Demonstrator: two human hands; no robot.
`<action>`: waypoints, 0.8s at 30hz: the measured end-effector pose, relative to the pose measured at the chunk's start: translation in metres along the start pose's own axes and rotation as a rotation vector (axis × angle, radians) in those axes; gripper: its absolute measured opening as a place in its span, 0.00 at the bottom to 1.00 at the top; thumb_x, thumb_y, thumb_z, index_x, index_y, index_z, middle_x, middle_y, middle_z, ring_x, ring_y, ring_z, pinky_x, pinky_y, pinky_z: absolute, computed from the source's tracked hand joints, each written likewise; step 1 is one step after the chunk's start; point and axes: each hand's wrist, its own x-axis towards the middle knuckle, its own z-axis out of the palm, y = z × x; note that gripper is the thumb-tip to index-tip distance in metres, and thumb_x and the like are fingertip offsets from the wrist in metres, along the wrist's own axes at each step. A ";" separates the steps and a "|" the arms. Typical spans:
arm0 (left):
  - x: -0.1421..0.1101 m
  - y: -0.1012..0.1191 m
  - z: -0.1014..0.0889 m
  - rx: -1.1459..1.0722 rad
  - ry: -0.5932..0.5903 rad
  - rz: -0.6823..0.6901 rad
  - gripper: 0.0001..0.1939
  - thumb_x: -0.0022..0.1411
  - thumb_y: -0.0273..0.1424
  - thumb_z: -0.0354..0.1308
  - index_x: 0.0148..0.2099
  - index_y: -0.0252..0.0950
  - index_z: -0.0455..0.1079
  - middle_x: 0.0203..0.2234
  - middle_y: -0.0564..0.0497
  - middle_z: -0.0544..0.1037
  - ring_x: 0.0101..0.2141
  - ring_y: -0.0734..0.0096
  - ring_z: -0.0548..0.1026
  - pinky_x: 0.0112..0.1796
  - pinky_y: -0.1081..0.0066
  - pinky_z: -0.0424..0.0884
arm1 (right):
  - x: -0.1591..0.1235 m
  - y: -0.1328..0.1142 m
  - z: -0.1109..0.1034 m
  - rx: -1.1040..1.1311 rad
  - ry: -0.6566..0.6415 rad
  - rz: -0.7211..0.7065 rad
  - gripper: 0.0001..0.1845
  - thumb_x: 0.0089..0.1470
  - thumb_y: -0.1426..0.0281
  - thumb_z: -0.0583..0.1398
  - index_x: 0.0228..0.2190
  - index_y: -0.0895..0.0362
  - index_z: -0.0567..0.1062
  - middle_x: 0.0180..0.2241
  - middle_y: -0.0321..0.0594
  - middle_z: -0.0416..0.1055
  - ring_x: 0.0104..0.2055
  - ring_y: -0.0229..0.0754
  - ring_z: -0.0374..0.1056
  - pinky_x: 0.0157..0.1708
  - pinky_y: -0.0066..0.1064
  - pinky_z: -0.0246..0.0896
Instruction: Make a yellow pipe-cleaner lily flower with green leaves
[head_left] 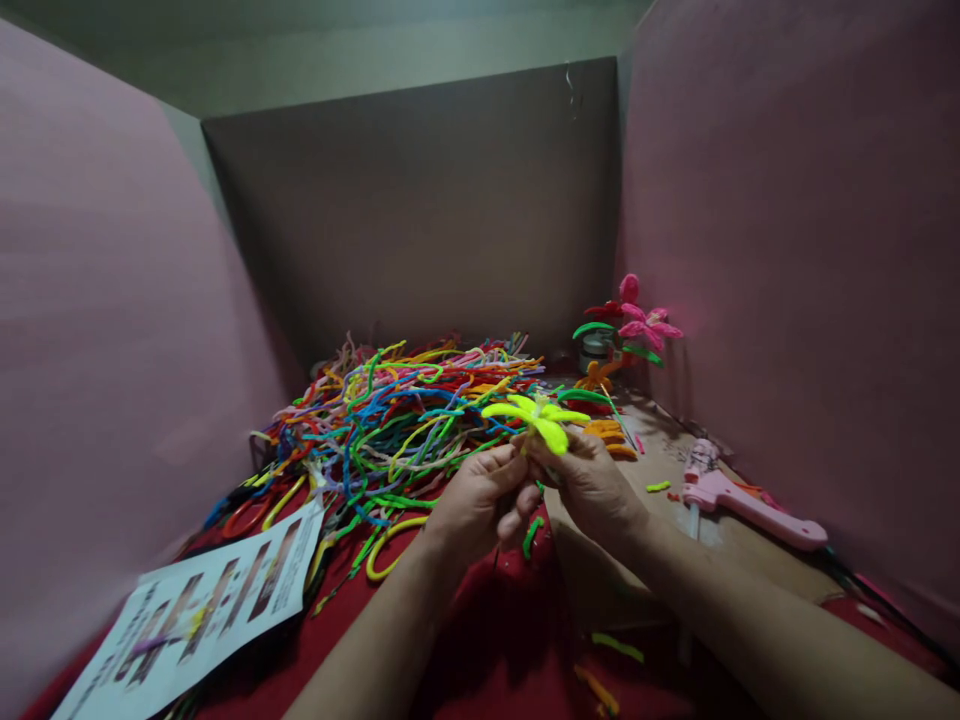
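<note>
A bright yellow pipe-cleaner flower (551,432) with spread petals is held up in the middle of the view. Its base sits in the pinched fingers of my right hand (596,485). My left hand (476,500) is closed beside it, thumb and forefinger pressed together just under the petals, where a stem could be; that spot is hidden by the fingers. Behind my hands lies a big tangled heap of pipe cleaners (405,420) in many colours. A short green piece (532,537) lies on the red cloth close to my fingers.
At the right, a pink glue gun (757,510) rests on a brown board (645,560). Pink flowers (651,325) stand behind, near orange petals (609,432). A printed sheet (202,610) and yellow-handled scissors (394,545) lie left. Pink side panels (810,250) and a grey back panel (420,220) enclose the table.
</note>
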 end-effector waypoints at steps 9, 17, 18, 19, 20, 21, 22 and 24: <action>-0.009 -0.004 0.014 0.696 0.574 0.563 0.05 0.54 0.33 0.59 0.33 0.37 0.68 0.26 0.53 0.70 0.29 0.72 0.68 0.33 0.74 0.65 | -0.002 -0.001 -0.003 -0.143 0.043 -0.177 0.04 0.39 0.67 0.66 0.23 0.54 0.78 0.20 0.32 0.66 0.22 0.33 0.55 0.26 0.27 0.54; -0.009 0.009 0.028 0.709 0.560 0.629 0.02 0.53 0.26 0.57 0.30 0.36 0.70 0.26 0.53 0.69 0.29 0.73 0.67 0.31 0.76 0.63 | -0.008 0.005 0.000 -0.260 0.012 -0.231 0.03 0.46 0.68 0.62 0.25 0.54 0.76 0.26 0.35 0.67 0.30 0.39 0.60 0.33 0.30 0.56; -0.009 0.010 0.028 0.689 0.563 0.629 0.02 0.53 0.26 0.57 0.29 0.36 0.70 0.26 0.53 0.69 0.28 0.73 0.66 0.31 0.76 0.63 | -0.009 0.006 0.000 -0.298 0.021 -0.261 0.03 0.46 0.68 0.62 0.24 0.54 0.76 0.26 0.35 0.66 0.30 0.39 0.60 0.33 0.30 0.56; -0.009 0.011 0.028 0.666 0.565 0.625 0.02 0.53 0.26 0.57 0.28 0.36 0.70 0.25 0.53 0.69 0.28 0.73 0.66 0.30 0.76 0.63 | -0.009 0.007 -0.001 -0.342 0.028 -0.289 0.05 0.46 0.68 0.62 0.22 0.54 0.75 0.26 0.35 0.66 0.31 0.39 0.59 0.34 0.31 0.56; -0.009 0.011 0.029 0.639 0.565 0.619 0.03 0.53 0.27 0.57 0.27 0.36 0.70 0.25 0.54 0.69 0.28 0.73 0.66 0.30 0.76 0.63 | -0.010 0.008 -0.001 -0.387 0.032 -0.313 0.07 0.47 0.68 0.61 0.20 0.55 0.74 0.26 0.36 0.66 0.32 0.40 0.59 0.35 0.31 0.56; -0.010 0.011 0.029 0.610 0.561 0.609 0.04 0.53 0.27 0.57 0.27 0.36 0.70 0.24 0.53 0.69 0.28 0.73 0.66 0.30 0.75 0.63 | -0.011 0.008 -0.001 -0.427 0.029 -0.331 0.09 0.48 0.67 0.61 0.19 0.55 0.73 0.27 0.37 0.66 0.33 0.40 0.60 0.36 0.32 0.56; -0.010 0.012 0.028 0.584 0.559 0.600 0.04 0.53 0.27 0.56 0.27 0.36 0.70 0.24 0.53 0.69 0.28 0.73 0.66 0.31 0.75 0.64 | -0.012 0.008 -0.002 -0.459 0.020 -0.347 0.10 0.49 0.67 0.60 0.19 0.55 0.73 0.27 0.37 0.66 0.35 0.41 0.60 0.38 0.33 0.56; -0.012 0.012 0.027 0.548 0.568 0.585 0.04 0.52 0.28 0.57 0.26 0.36 0.70 0.24 0.53 0.70 0.28 0.72 0.66 0.31 0.74 0.64 | -0.015 0.008 -0.003 -0.492 -0.003 -0.358 0.09 0.50 0.67 0.59 0.21 0.54 0.73 0.29 0.38 0.67 0.38 0.43 0.61 0.42 0.35 0.56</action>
